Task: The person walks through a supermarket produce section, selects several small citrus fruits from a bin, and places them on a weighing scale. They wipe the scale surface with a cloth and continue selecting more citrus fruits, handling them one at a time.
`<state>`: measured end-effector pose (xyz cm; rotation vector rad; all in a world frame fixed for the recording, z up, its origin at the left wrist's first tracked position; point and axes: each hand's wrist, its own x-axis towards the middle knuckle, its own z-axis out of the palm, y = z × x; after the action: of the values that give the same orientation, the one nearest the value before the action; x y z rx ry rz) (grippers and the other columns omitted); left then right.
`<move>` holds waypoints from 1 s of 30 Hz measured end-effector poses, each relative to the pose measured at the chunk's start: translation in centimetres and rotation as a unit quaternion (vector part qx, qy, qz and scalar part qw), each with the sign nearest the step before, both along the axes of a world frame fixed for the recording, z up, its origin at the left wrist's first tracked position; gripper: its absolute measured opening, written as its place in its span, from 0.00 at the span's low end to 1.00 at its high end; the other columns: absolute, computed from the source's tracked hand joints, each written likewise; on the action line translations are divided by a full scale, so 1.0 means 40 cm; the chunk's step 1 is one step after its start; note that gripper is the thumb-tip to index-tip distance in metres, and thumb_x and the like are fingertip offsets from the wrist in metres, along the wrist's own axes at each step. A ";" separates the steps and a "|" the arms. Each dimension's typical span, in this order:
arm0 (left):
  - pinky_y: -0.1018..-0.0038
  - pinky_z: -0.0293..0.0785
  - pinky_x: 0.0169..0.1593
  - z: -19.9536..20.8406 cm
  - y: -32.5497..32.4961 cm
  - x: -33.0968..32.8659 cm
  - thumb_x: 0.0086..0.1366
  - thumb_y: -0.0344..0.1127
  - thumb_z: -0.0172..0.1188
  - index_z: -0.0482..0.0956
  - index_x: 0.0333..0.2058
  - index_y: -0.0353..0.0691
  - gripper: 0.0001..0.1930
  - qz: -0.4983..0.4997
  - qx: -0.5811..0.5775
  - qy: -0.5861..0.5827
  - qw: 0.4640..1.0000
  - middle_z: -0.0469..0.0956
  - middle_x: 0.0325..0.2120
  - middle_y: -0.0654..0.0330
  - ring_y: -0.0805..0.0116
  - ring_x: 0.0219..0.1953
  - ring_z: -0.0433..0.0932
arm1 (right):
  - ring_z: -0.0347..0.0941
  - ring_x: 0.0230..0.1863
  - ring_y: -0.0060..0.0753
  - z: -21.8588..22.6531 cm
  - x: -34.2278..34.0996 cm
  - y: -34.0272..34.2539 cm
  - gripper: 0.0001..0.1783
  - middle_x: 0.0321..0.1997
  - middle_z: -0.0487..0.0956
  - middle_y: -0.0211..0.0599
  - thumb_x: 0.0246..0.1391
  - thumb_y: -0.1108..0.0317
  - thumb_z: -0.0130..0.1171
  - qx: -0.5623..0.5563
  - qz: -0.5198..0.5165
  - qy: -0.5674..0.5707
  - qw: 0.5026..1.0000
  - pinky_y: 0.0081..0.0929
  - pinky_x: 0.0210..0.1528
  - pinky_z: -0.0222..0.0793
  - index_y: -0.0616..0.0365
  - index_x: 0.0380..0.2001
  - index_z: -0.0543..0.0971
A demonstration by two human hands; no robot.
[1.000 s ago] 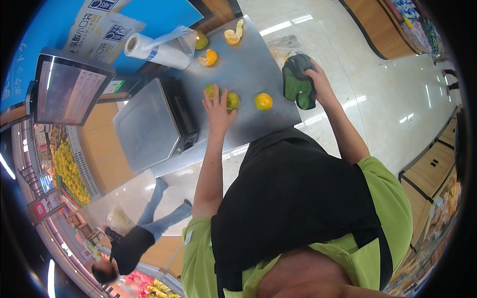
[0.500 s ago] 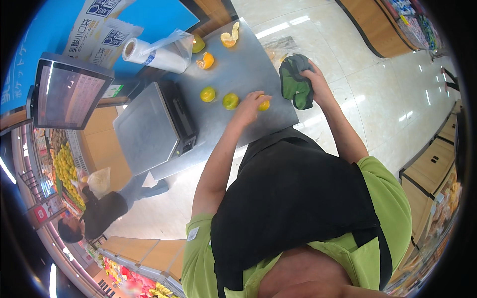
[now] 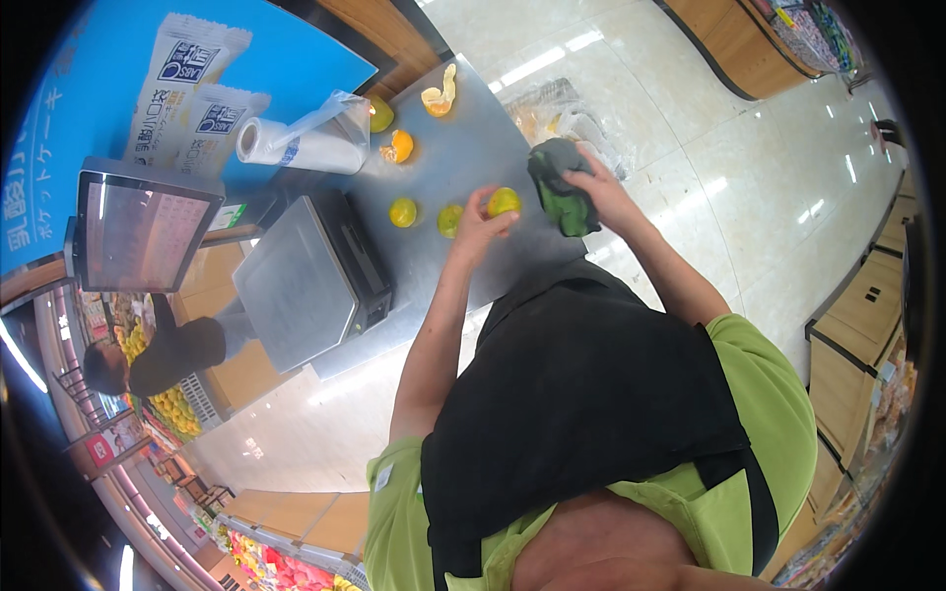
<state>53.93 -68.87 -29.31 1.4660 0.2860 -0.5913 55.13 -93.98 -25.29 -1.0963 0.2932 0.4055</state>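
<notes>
My left hand [image 3: 477, 225] is closed around a yellow-green tangerine [image 3: 504, 202], fingers and thumb at its sides, over the metal table [image 3: 434, 266]. In my right hand [image 3: 603, 193] hangs a crumpled green and black cloth [image 3: 566, 189], just right of the tangerine at the table's right edge. Two more greenish tangerines lie to the left of my left hand: a near one [image 3: 449, 221], partly hidden by the hand, and one farther left [image 3: 403, 212]. Farther back are a partly peeled tangerine [image 3: 398, 147], a piece of orange peel [image 3: 439, 94] and another green tangerine [image 3: 380, 114].
A roll of clear plastic bags [image 3: 305, 146] lies at the table's back left. Left of the tangerines stands a weighing scale [image 3: 301, 281] with a screen [image 3: 148, 231]. Beyond the right edge is a clear plastic bag [image 3: 567, 113]. A person [image 3: 177, 355] stands at far left by fruit displays.
My left hand has turned and raised the tangerine, which now shows clearly in its fingers. My right hand has brought the cloth leftward, closer to it. The view has shifted a little.
</notes>
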 end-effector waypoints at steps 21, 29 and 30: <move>0.70 0.81 0.46 0.118 -0.033 -0.022 0.57 0.28 0.68 0.64 0.63 0.39 0.36 0.050 -0.322 -0.058 0.944 0.74 0.55 0.51 0.62 0.45 0.79 | 0.76 0.51 0.40 0.069 0.039 0.066 0.26 0.53 0.77 0.41 0.59 0.62 0.62 -0.314 0.118 -0.512 0.791 0.31 0.54 0.70 0.62 0.57 0.71; 0.64 0.79 0.49 0.131 0.002 -0.109 0.60 0.37 0.67 0.68 0.61 0.39 0.31 0.043 -0.350 -0.048 0.934 0.67 0.62 0.48 0.55 0.50 0.77 | 0.79 0.46 0.37 -0.025 0.166 0.052 0.22 0.43 0.82 0.48 0.58 0.63 0.64 -0.375 -0.030 -0.270 0.886 0.30 0.48 0.72 0.60 0.52 0.75; 0.63 0.79 0.50 0.122 0.011 -0.122 0.61 0.38 0.67 0.69 0.60 0.39 0.29 0.074 -0.337 -0.055 0.937 0.66 0.63 0.47 0.55 0.50 0.77 | 0.79 0.44 0.34 -0.026 0.193 0.040 0.21 0.42 0.82 0.46 0.58 0.63 0.63 -0.371 -0.032 -0.262 0.890 0.29 0.48 0.72 0.59 0.52 0.75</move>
<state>49.03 -68.42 -24.44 0.8013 0.0843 -0.4221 62.84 -92.37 -26.33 -1.8907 -0.0143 -0.1007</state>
